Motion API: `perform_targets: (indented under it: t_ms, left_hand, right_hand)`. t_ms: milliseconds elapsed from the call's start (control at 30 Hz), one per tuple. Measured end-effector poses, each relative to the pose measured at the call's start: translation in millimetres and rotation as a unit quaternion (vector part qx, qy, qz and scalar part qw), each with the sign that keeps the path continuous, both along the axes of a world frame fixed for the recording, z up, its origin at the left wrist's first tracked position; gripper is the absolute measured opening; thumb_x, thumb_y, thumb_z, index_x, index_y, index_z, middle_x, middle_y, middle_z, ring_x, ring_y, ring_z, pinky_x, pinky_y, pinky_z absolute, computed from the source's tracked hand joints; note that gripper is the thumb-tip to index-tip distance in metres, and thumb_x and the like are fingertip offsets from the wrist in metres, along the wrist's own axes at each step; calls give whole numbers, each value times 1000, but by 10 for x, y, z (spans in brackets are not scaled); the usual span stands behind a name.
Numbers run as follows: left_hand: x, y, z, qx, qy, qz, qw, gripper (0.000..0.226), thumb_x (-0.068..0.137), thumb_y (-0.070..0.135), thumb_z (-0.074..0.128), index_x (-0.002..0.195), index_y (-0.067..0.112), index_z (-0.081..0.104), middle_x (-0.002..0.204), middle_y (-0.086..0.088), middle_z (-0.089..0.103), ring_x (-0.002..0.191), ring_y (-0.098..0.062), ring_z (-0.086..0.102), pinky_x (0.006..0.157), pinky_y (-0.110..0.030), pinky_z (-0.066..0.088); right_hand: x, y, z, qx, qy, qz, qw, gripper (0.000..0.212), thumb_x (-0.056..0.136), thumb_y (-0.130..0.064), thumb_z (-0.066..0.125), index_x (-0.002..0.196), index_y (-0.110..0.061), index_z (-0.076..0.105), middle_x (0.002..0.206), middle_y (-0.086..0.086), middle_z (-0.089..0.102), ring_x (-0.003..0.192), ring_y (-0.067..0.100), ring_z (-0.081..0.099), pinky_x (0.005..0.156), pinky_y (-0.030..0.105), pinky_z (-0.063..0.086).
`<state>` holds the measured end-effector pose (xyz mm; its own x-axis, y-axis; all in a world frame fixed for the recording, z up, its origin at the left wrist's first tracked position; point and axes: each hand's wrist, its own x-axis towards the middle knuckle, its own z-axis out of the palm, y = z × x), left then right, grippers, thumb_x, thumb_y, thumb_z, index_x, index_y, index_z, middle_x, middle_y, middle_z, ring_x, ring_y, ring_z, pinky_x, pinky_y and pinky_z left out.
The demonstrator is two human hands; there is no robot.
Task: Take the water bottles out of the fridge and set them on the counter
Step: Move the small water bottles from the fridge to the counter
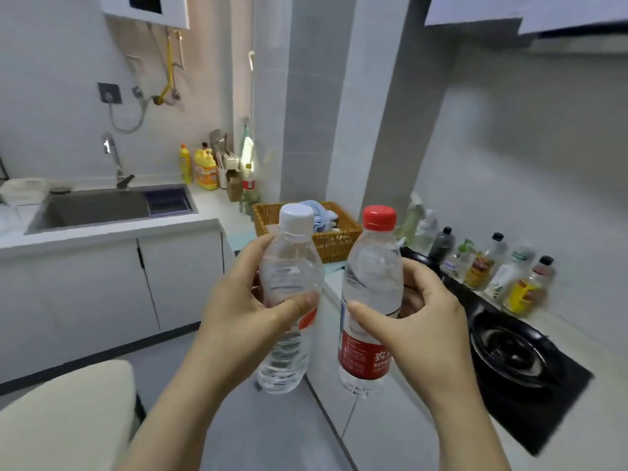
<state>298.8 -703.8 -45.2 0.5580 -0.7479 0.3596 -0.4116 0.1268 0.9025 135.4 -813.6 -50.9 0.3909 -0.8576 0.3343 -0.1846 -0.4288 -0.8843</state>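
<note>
The left hand (238, 311) holds a clear water bottle with a white cap (292, 266), and its fingers (260, 248) and thumb are clamped around the middle of the bottle. The right hand (421, 317) holds a second water bottle with a red cap and a red label (370, 283), fingers wrapped on it in the same way. Both bottles stand nearly upright in the air, side by side and not touching, in front of the wicker basket (336, 246). The basket stands on the white surface (384, 430). A black stove (516, 351) lies to the right of the basket, and a sink (98, 209) to its left.
</note>
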Motion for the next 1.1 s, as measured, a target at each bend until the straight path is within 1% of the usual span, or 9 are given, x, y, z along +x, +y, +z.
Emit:
perform_targets:
  t_ms: [67,200,300,400,600,700,867,1000,1100]
  left_hand:
    - [-52,-198,-39,8,-5,-44,999,63,70,18,82,113,53,50,103,23,66,95,5,63,78,-19,52]
    - [-312,-576,-196,21,-12,-123,992,63,70,13,83,109,52,52,101,24,66,93,4,64,83,-28,53]
    - [-650,-820,-270,32,-11,-183,982,65,69,18,84,115,50,51,104,27,64,97,7,61,81,-23,50]
    - [-1048,-1061,-264,37,-8,-233,972,63,68,17,84,111,50,53,102,28,64,95,7,61,79,-20,49]
    - [-1982,-1540,-227,34,-15,-298,954,62,68,15,84,116,40,55,99,19,69,91,1,66,84,-32,55]
    - [-2487,-1770,-220,29,-15,-324,946,62,68,15,84,117,40,55,98,18,70,90,0,67,83,-31,55]
    - [-3130,-2073,-249,38,-2,-361,932,60,69,13,84,116,38,57,97,14,71,90,-4,68,82,-33,56]
    - [-3558,-2282,-290,58,-5,-395,917,59,69,15,83,116,39,55,96,19,70,88,1,68,76,-22,53]
    - [-3770,-2452,-334,69,-10,-413,908,57,68,17,83,114,39,56,95,21,70,87,2,67,75,-19,52]
  right_hand:
    - [-160,-27,-34,14,3,-49,999,61,62,-29,89,114,-39,61,103,-20,71,95,-3,68,82,30,59]
    - [-561,-46,-138,38,9,-141,989,61,60,-29,89,113,-40,59,103,-21,71,93,-4,68,82,32,59]
    - [-928,-66,-181,42,17,-199,979,62,59,-30,88,114,-39,60,104,-19,71,95,0,68,84,34,59]
    - [-1325,-118,-179,38,17,-253,966,63,58,-30,88,113,-38,60,105,-19,71,95,0,68,84,34,59]
    - [-2237,-341,-137,27,10,-317,948,59,60,-25,89,111,-38,60,101,-20,71,91,-5,68,81,26,58]
    - [-2745,-487,-129,19,7,-346,938,56,59,-28,88,105,-41,59,100,-22,71,91,-4,68,82,27,58]
    - [-3425,-695,-136,24,10,-378,926,55,59,-28,88,105,-41,60,100,-20,72,92,-1,69,83,34,59]
    - [-3851,-830,-263,39,9,-408,912,61,56,-35,87,111,-40,60,103,-16,73,94,3,70,84,38,59]
    - [-4065,-924,-378,53,11,-434,899,59,57,-30,88,108,-41,60,100,-15,73,91,5,71,81,39,60]
